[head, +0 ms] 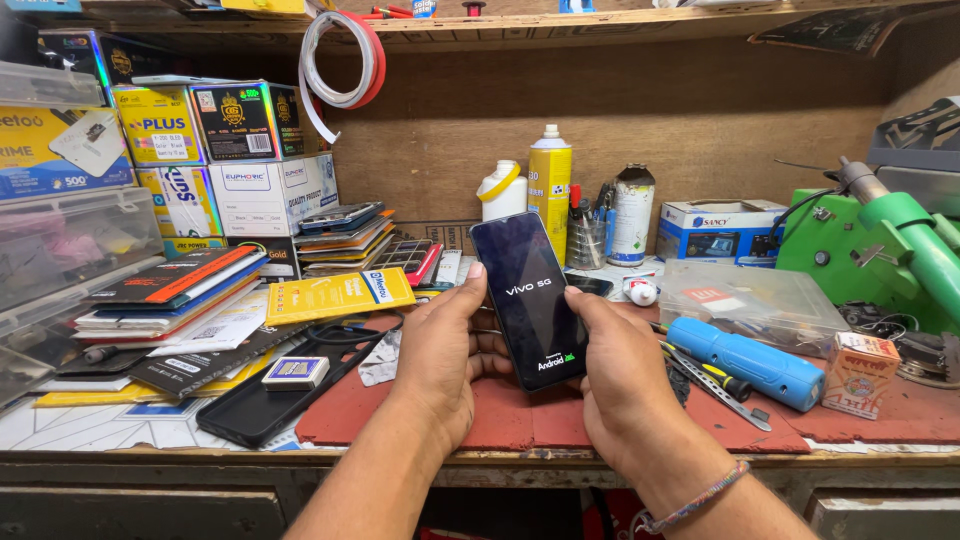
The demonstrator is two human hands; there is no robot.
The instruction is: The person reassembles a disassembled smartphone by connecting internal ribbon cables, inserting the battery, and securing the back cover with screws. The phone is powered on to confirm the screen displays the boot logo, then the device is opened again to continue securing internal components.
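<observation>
Both wrists hover over the bench (520,415); my left hand (440,345) and right hand (615,365) pinch the black smartphone (528,298) by its edges, upright above the red mat. Best gripped steadily, thumbs off the screen.

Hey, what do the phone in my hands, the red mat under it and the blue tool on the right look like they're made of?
Phone: glossy glass front, judging by its dark sheen; lit screen.
Red mat: likely rubber, matte and scuffed, with worn edges.
Blue tool: smooth moulded plastic by its soft highlights.
Both the left hand and right hand grip the phone.
</observation>
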